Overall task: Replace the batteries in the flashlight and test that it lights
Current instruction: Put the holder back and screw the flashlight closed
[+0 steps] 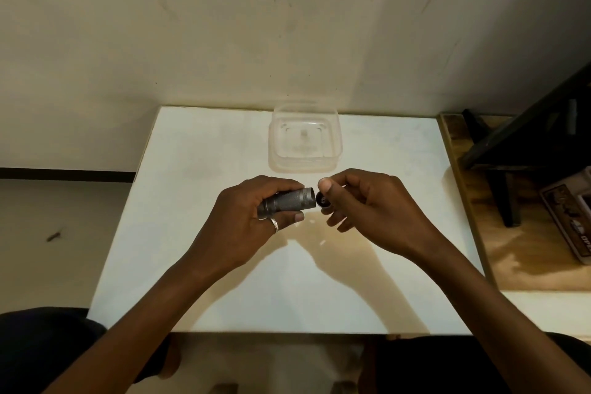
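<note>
A dark grey knurled flashlight body (289,201) lies sideways in the air above the white table, its threaded open end pointing right. My left hand (246,217), with a ring on one finger, grips it round the barrel. My right hand (367,201) pinches the small black end cap (322,200) between thumb and fingers, a short gap away from the open end. Whether batteries are inside the body cannot be seen.
A clear plastic container (335,137) stands just beyond the hands, near the wall. The white table (198,259) ends at the wall behind. To the right is a wooden surface (518,265) with a dark frame (511,153) and a flat box (572,227).
</note>
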